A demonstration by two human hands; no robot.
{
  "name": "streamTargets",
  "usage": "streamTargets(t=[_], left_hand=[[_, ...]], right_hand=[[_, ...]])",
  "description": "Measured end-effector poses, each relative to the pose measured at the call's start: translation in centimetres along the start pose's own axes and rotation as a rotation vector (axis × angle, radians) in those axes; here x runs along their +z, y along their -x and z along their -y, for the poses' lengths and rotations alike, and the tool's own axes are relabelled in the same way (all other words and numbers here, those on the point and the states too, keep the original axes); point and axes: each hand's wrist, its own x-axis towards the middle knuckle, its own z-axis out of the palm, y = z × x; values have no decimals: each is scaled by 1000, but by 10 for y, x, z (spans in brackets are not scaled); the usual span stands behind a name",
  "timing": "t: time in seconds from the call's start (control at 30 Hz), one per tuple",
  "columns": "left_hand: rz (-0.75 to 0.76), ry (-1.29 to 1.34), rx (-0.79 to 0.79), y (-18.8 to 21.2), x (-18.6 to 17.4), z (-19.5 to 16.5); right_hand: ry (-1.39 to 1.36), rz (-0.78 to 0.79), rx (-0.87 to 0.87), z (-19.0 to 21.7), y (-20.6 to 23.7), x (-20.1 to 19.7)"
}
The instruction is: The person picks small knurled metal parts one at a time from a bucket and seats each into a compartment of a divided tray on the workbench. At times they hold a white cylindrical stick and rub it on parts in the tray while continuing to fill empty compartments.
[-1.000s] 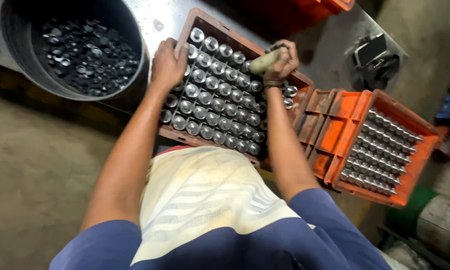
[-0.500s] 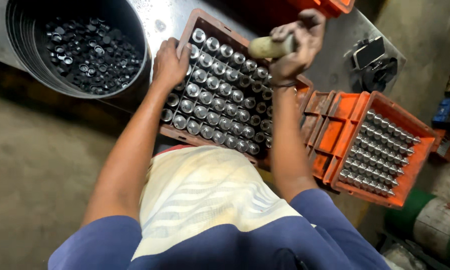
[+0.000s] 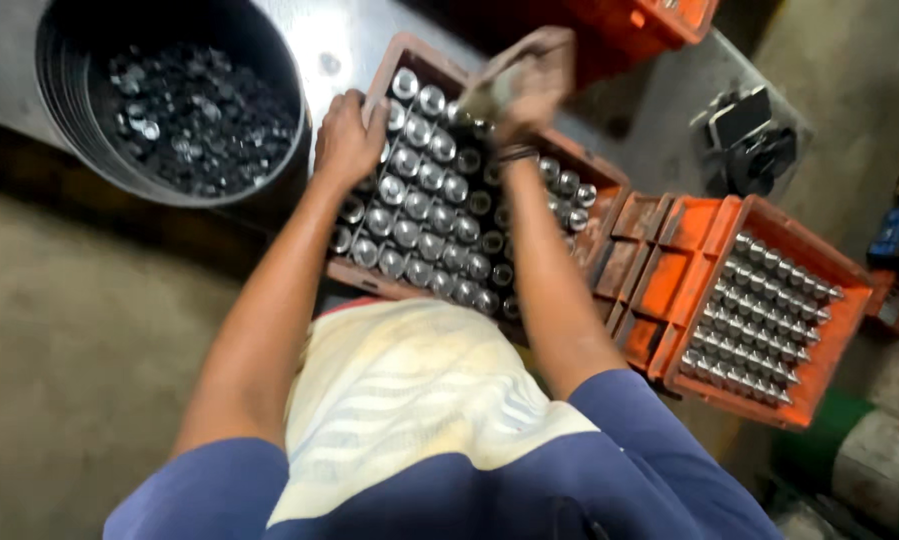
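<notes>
- A worn workshop floor of dull concrete fills the left of the frame, with a scuffed metal table (image 3: 349,45) running across the top (grey, marked, nothing tidy about it).
- On that table, upper left of the frame, stands a black bucket (image 3: 74,120) holding a heap of small dark metal pieces.
- At upper centre sits a reddish-brown crate (image 3: 609,195) packed with upright shiny metal cylinders (image 3: 409,205) in close rows.
- The left hand (image 3: 347,135) rests on the crate's near left rim, fingers curled over the edge and onto the first cylinders; it looks like a bracing hold rather than a pick.
- The right hand (image 3: 529,80) is raised above the far side of the crate, clenched around a pale stubby piece (image 3: 481,100) whose end pokes out toward the left; the blur hides how firmly the fingers close, and what exactly the piece is.
- Lower right of the frame, an orange crate (image 3: 834,345) holds a smaller block of cylinders, well apart from both hands.
- A dark gadget (image 3: 744,135) lies on the table at upper right.
- To my eye, doing this well means keeping the left hand pressed so the crate cannot slide, and bringing the held piece down straight over a single cylinder rather than at a slant, since the rows stand tight and a sideways knock could tip neighbours.
</notes>
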Motion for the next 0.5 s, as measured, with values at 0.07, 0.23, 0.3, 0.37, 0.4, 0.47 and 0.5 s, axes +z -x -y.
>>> streamTargets(t=[0.07, 0.23, 0.3, 0.37, 0.4, 0.47, 0.5], left_hand=[[-30, 12, 64, -1, -1, -1], [-49, 10, 25, -2, -2, -1], [-45, -7, 26, 0, -2, 0], [-37, 10, 12, 2, -1, 0], [-42, 21, 25, 2, -1, 0], [-31, 30, -8, 1, -1, -1], [-33, 31, -28, -1, -1, -2]], right_hand=[[77, -11, 48, -11, 1, 13], [16, 13, 2, -9, -16, 22], [20, 31, -32, -4, -19, 29], [66, 42, -31, -4, -18, 41], [42, 46, 12, -7, -17, 49], [1, 55, 97, -14, -15, 63], [9, 74, 103, -15, -19, 66]])
